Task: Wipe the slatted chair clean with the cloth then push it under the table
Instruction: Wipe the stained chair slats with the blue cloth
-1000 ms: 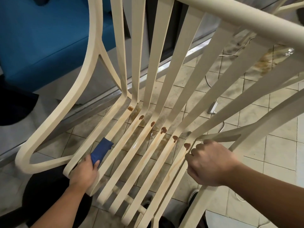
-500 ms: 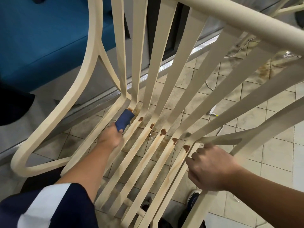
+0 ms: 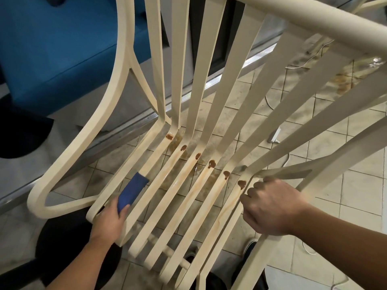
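The left hand [image 3: 110, 221] pinches the blue cloth [image 3: 133, 191] on a slat near the front left corner of the slatted chair [image 3: 117, 80]; the right hand [image 3: 272, 208] curls round a slat at its right edge. Dragging the cloth through the brown blobs [image 3: 212, 164] along the seat's back edge may only smear them down the slats

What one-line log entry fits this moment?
left hand: holds cloth on chair | right hand: grips chair | brown blobs: unwiped
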### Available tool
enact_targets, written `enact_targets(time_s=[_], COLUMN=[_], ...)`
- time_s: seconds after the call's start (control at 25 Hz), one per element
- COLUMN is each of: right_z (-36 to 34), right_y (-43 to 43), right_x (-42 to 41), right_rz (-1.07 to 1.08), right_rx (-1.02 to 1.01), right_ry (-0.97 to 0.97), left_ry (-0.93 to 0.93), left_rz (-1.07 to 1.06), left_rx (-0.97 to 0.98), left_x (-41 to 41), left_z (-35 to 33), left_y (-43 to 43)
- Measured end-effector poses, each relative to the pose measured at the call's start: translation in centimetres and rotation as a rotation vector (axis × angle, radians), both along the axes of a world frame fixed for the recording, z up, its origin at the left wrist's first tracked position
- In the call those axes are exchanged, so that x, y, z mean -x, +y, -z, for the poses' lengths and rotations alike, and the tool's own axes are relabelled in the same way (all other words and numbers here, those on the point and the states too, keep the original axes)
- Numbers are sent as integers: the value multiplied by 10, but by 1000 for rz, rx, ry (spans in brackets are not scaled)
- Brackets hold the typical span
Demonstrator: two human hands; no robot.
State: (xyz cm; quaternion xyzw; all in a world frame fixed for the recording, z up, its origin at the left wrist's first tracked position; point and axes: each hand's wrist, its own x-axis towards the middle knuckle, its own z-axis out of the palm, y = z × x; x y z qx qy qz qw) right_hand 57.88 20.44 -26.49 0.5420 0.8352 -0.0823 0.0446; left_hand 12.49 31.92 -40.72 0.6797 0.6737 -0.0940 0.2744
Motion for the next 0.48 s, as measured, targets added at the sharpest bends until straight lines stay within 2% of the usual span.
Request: enact_targets(time_s=[0.2,0.48], right_z=[6,4], right_y=[-1,-1], right_x=[0,1], right_rz=[6,-3], right_rx=[-4,16], right_ry=[17,-16], left_ry=[76,117], left_rz=[-59,18], left_rx=[84,35], left_x=[45,-29], left_z=[-6,-5], left_y=[-24,18])
